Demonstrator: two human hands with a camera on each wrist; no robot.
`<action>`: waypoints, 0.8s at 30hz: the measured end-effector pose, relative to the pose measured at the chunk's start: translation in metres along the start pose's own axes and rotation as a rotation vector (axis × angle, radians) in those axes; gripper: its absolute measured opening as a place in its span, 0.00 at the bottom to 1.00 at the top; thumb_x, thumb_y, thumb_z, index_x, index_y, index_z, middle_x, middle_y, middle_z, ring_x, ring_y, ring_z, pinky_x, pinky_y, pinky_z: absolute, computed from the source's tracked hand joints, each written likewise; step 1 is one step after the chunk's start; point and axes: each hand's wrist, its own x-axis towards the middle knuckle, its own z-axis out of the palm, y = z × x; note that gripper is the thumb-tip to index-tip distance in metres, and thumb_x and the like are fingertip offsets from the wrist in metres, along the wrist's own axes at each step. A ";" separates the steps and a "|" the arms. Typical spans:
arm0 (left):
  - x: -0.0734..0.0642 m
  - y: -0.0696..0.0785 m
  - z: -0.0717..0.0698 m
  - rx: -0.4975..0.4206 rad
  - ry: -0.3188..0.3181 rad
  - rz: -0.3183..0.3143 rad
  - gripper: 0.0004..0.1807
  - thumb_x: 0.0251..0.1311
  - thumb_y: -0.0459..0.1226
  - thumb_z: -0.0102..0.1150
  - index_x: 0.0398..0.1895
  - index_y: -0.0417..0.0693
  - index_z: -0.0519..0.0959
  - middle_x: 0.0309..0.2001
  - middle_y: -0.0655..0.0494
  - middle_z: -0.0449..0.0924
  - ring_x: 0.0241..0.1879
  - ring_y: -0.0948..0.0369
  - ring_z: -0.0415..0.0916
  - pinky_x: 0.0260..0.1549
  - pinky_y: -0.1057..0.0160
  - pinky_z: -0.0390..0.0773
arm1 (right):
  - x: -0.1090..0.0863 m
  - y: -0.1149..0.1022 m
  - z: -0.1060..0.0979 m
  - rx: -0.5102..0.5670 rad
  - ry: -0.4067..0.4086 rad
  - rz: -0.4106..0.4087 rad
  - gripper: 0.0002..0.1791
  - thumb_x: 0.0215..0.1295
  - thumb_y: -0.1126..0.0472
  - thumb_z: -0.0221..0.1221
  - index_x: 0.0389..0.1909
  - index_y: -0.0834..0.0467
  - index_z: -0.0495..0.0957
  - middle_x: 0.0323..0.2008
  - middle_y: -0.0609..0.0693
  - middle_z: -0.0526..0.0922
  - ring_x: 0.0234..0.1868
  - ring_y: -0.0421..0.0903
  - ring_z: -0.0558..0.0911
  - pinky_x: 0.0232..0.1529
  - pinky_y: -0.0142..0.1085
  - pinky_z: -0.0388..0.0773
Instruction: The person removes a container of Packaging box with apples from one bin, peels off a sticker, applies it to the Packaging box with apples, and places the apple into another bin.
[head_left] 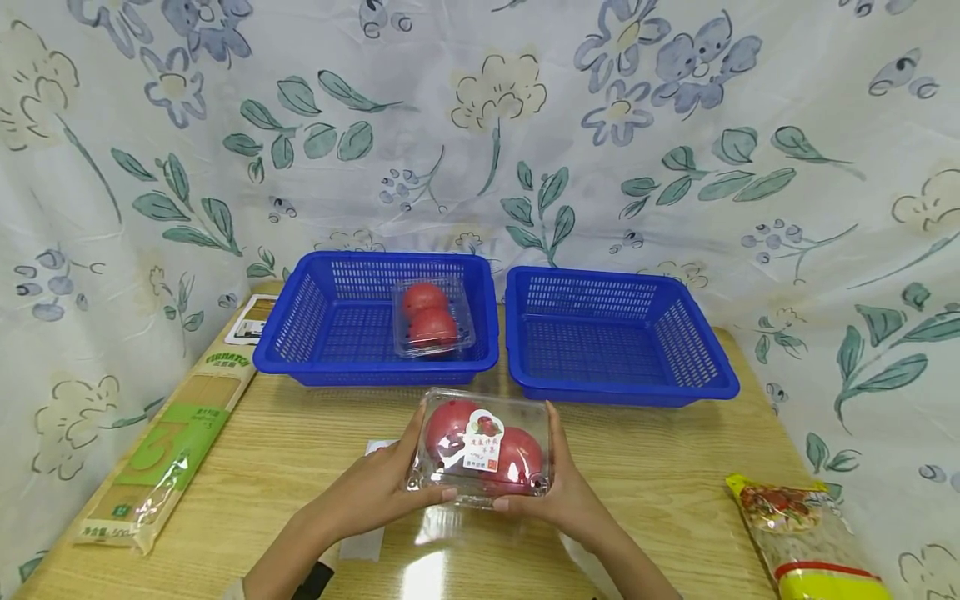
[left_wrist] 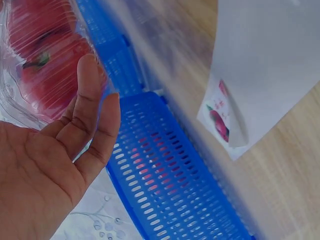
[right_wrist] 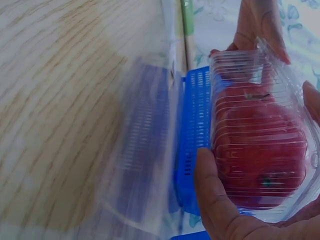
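Note:
Both hands grip a clear plastic clamshell box (head_left: 525, 408) holding two red, apple-like fruits (head_left: 517, 462). A white label (head_left: 483, 450) with a fruit picture is stuck on its lid. My left hand (head_left: 378, 492) holds the left end and my right hand (head_left: 558, 492) the right end, thumbs along the near edge. The box is tilted toward the head camera, in front of the baskets. In the left wrist view, fingers of the left hand (left_wrist: 60, 150) lie against its ribbed underside. The right wrist view shows the right hand (right_wrist: 220, 215) curled around the box (right_wrist: 257, 150).
In the left blue basket (head_left: 375, 367) sits another clamshell box (head_left: 433, 317) with two red fruits. A second blue basket (head_left: 622, 383) stands beside it. White sticker paper (head_left: 363, 546) lies below my left hand. Noodles (head_left: 180, 433) lie left, a yellow-ended bag (head_left: 810, 533) right.

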 end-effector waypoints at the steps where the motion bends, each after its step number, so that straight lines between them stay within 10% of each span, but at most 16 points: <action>1: 0.000 0.001 -0.001 -0.001 0.000 0.003 0.63 0.55 0.68 0.59 0.81 0.55 0.33 0.62 0.37 0.75 0.56 0.43 0.78 0.53 0.44 0.78 | 0.000 -0.001 -0.001 -0.004 0.001 -0.008 0.77 0.39 0.60 0.81 0.78 0.32 0.32 0.66 0.68 0.67 0.63 0.61 0.74 0.63 0.57 0.71; 17: 0.010 0.019 -0.015 0.067 0.054 0.074 0.62 0.56 0.68 0.58 0.81 0.59 0.30 0.66 0.40 0.73 0.56 0.43 0.79 0.51 0.44 0.78 | 0.003 -0.018 -0.018 0.048 0.018 -0.086 0.71 0.38 0.62 0.81 0.76 0.33 0.42 0.70 0.59 0.63 0.63 0.59 0.75 0.59 0.48 0.76; 24: 0.031 0.029 -0.026 0.130 0.081 0.119 0.63 0.55 0.69 0.58 0.80 0.61 0.30 0.45 0.45 0.84 0.34 0.54 0.83 0.35 0.53 0.81 | 0.008 -0.031 -0.030 0.074 0.057 -0.083 0.70 0.40 0.62 0.80 0.76 0.31 0.41 0.71 0.58 0.60 0.64 0.59 0.73 0.57 0.44 0.78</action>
